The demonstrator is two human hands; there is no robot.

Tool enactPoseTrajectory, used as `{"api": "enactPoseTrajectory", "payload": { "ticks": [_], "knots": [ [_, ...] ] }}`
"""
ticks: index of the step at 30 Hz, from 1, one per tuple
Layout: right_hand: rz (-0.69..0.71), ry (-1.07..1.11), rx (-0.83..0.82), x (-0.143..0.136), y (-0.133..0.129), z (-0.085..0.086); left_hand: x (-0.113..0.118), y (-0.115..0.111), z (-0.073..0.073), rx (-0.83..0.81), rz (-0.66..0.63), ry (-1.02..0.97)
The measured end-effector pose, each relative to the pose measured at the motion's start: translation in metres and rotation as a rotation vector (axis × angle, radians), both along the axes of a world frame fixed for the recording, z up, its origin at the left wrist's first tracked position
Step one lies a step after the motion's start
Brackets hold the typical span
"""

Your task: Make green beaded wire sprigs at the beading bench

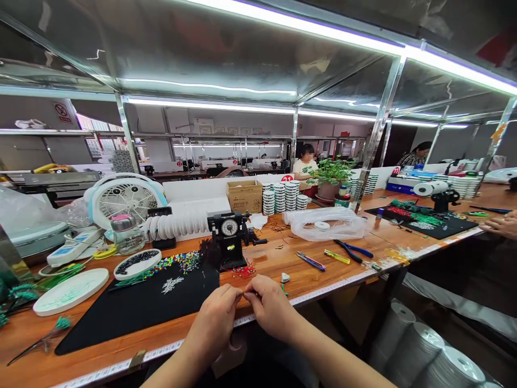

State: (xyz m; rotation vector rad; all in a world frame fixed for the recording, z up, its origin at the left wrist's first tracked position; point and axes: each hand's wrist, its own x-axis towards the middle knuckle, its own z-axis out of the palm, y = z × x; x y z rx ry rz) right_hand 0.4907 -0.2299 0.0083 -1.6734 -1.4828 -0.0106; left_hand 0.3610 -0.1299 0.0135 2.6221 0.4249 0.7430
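small red beadlike parts lie loose on the brown wooden table, presumably for easy reach. left hand and right hand pinch fingertips close together, perhaps for steadiness; i cannot tell what, if anything, they clamp.

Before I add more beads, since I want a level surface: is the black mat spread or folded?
Spread: the black mat lies flat on the table, no fold showing, with small white pieces loose on it.
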Motion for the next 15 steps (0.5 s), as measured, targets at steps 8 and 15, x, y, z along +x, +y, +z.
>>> {"api": "enactPoseTrajectory", "payload": {
  "ticks": [8,15],
  "knots": [
    [0.063,-0.007,-0.110,0.008,0.000,0.006,-0.002,0.004,0.022,-0.266,-0.049,0.210],
    [0.245,-0.189,-0.098,0.016,0.003,0.005,-0.009,0.003,0.022,-0.247,-0.050,0.256]
  ]
}}
